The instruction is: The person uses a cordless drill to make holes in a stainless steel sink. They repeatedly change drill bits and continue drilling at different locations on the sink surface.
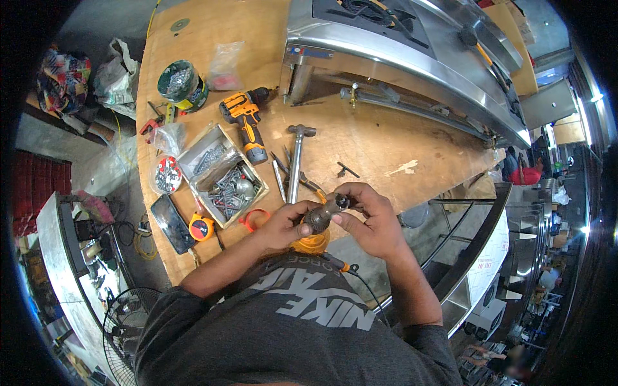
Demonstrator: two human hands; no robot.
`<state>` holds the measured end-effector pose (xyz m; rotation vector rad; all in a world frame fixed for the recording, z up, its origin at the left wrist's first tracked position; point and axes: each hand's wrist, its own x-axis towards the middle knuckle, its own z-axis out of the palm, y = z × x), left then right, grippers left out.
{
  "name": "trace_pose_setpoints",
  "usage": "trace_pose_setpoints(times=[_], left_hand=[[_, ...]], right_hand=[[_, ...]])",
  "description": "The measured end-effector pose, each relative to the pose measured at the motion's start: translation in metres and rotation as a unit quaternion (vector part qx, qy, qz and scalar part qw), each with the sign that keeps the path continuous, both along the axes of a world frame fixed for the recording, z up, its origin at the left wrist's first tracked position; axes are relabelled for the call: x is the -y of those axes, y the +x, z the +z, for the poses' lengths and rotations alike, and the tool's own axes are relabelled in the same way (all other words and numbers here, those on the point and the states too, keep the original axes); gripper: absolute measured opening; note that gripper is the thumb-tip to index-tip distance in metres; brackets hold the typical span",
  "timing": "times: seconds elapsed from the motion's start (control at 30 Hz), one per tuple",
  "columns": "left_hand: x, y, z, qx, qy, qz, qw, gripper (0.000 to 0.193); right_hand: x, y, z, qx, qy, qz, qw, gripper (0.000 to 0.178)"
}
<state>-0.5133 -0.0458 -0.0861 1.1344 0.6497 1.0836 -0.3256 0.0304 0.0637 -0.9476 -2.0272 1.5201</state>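
Close to my body, at the table's front edge, an orange corded power drill (310, 245) points away from me. My left hand (284, 226) is closed round the left side of its dark metal chuck (318, 219). The fingers and thumb of my right hand (373, 222) pinch a short dark cylindrical piece (340, 202) at the chuck's front end. What kind of piece it is, I cannot make out. Just beyond my hands lies a small black T-shaped chuck key (348, 169). A hammer (297, 161) and pliers (313, 188) lie ahead of my left hand.
An orange cordless drill (246, 122), a box of screws (222, 175), a tape measure (201, 226), a phone (172, 222) and a green tub (183, 85) occupy the wooden table's (264, 55) left side. A stainless steel stove (399, 71) stands at the back right.
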Motion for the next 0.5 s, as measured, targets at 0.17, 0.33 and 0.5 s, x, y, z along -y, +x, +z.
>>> trace_pose_setpoints(times=[0.17,0.33,0.5], left_hand=[[-0.016,0.000,0.024,0.081,0.036,0.000,0.996,0.089],[-0.026,0.002,-0.010,0.148,-0.109,0.026,0.983,0.088],[-0.021,0.005,-0.029,0.143,-0.028,0.017,0.989,0.073]], right_hand=[[-0.006,-0.004,0.000,0.027,0.111,0.041,0.993,0.032],[-0.004,-0.009,0.004,0.014,0.073,0.054,0.996,0.032],[0.004,-0.008,0.004,0.015,0.100,0.038,0.994,0.031]])
